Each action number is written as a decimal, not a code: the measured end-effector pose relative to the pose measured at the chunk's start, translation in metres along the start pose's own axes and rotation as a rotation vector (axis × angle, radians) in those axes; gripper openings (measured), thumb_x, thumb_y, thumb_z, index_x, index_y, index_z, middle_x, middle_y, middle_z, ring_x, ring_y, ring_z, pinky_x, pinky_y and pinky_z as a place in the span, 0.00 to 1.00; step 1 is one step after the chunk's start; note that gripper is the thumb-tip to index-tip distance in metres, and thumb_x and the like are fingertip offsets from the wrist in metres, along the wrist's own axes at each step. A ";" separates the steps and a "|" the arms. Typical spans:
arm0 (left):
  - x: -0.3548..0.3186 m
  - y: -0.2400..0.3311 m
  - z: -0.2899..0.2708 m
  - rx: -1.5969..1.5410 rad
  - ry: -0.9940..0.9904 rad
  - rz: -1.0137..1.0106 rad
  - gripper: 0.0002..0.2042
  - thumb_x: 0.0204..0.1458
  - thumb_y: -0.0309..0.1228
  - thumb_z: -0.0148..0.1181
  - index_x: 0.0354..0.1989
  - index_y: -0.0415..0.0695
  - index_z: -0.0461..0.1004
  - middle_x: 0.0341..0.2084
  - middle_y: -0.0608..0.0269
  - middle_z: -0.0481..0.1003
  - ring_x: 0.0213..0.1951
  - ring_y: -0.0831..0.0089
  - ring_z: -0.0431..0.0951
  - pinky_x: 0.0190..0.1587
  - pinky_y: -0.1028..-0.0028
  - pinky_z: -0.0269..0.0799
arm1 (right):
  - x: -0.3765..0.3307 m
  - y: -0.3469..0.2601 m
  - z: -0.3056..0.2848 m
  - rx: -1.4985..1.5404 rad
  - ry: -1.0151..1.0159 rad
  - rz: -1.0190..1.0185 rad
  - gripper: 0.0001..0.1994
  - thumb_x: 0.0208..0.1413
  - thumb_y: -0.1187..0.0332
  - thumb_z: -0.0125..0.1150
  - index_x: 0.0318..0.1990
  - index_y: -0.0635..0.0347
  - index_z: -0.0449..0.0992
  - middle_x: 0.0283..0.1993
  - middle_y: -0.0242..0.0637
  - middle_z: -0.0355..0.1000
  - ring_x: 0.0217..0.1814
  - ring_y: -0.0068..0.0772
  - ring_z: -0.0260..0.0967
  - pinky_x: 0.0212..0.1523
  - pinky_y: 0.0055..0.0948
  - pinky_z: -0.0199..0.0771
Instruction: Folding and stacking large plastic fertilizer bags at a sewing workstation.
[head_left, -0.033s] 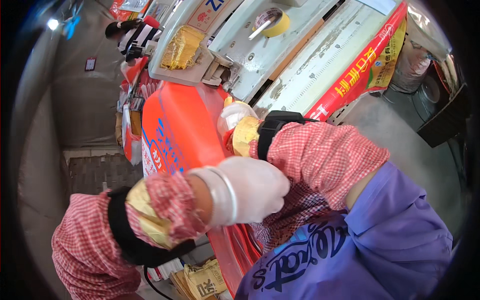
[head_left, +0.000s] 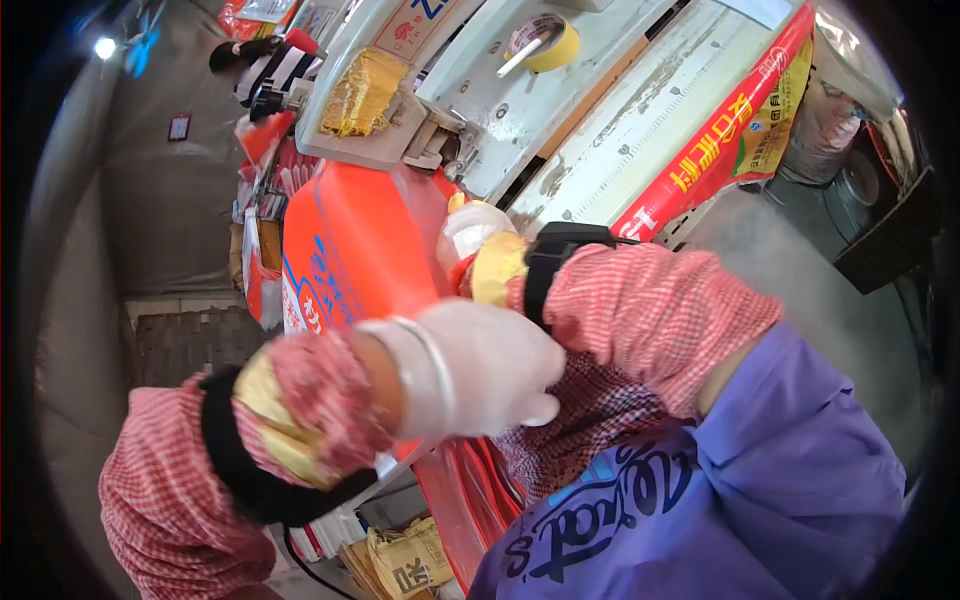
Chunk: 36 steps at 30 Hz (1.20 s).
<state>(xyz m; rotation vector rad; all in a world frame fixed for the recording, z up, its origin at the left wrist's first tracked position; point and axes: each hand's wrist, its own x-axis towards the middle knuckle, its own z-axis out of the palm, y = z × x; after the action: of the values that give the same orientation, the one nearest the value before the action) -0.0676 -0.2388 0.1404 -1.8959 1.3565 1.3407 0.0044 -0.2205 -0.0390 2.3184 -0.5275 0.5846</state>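
A red plastic bag point(head_left: 375, 245) with blue and white print passes under the head of a sewing machine point(head_left: 375, 95) and hangs down toward my lap. My left hand point(head_left: 485, 365), in a white glove, is curled closed above the bag, slightly blurred; whatever its fingers hold is hidden. Farther up, my right hand point(head_left: 472, 238), gloved with a yellow fingertip showing, is closed at the bag's right edge near the machine. Its palm side cannot be seen.
A yellow tape roll point(head_left: 550, 45) with a white stick lies on the pale machine table point(head_left: 620, 120). Red and yellow printed sacking point(head_left: 720, 140) covers the table's near edge. Folded brown sacks point(head_left: 410, 560) lie below. Another person point(head_left: 270, 70) is at the far left.
My left hand has shifted slightly up and to the left, and its fingertips now show at the lower right. My right hand stays at the bag's edge.
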 end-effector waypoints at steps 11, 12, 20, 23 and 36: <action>-0.052 -0.011 0.009 0.246 -0.176 -0.141 0.11 0.46 0.44 0.51 0.22 0.53 0.74 0.16 0.64 0.71 0.21 0.63 0.72 0.24 0.64 0.69 | -0.009 0.061 -0.024 1.233 -0.259 -0.224 0.08 0.49 0.71 0.49 0.31 0.63 0.75 0.24 0.40 0.71 0.25 0.39 0.72 0.17 0.38 0.68; -0.035 -0.003 0.029 0.213 0.001 0.119 0.10 0.48 0.42 0.50 0.20 0.54 0.73 0.14 0.64 0.70 0.19 0.63 0.72 0.22 0.65 0.68 | -0.009 0.058 -0.017 1.249 -0.228 -0.115 0.07 0.47 0.72 0.50 0.25 0.63 0.75 0.23 0.43 0.71 0.23 0.41 0.72 0.17 0.38 0.67; 0.011 -0.002 0.016 -0.124 0.357 0.051 0.18 0.52 0.46 0.43 0.25 0.44 0.72 0.19 0.51 0.71 0.26 0.52 0.72 0.32 0.60 0.68 | 0.006 0.032 0.001 1.547 -0.370 -0.154 0.07 0.44 0.69 0.53 0.29 0.58 0.76 0.27 0.42 0.73 0.27 0.41 0.71 0.24 0.37 0.71; 0.019 -0.055 -0.020 0.175 0.527 0.037 0.15 0.51 0.43 0.47 0.29 0.43 0.72 0.24 0.50 0.73 0.30 0.52 0.73 0.35 0.60 0.68 | -0.013 0.009 0.021 1.375 -0.233 -0.159 0.07 0.45 0.69 0.52 0.29 0.59 0.76 0.27 0.44 0.73 0.29 0.44 0.72 0.26 0.38 0.72; -0.002 -0.173 0.123 -0.303 0.366 0.084 0.08 0.45 0.28 0.49 0.33 0.42 0.72 0.25 0.57 0.74 0.32 0.63 0.74 0.37 0.69 0.69 | -0.009 0.082 0.002 1.559 -0.788 -0.172 0.28 0.48 0.60 0.53 0.58 0.59 0.58 0.48 0.52 0.67 0.46 0.53 0.67 0.47 0.40 0.67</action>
<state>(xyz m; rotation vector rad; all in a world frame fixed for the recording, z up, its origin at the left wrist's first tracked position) 0.0320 -0.0689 0.0603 -2.4067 1.4824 1.3471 -0.0443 -0.2761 -0.0034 4.0541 -0.1194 -0.2314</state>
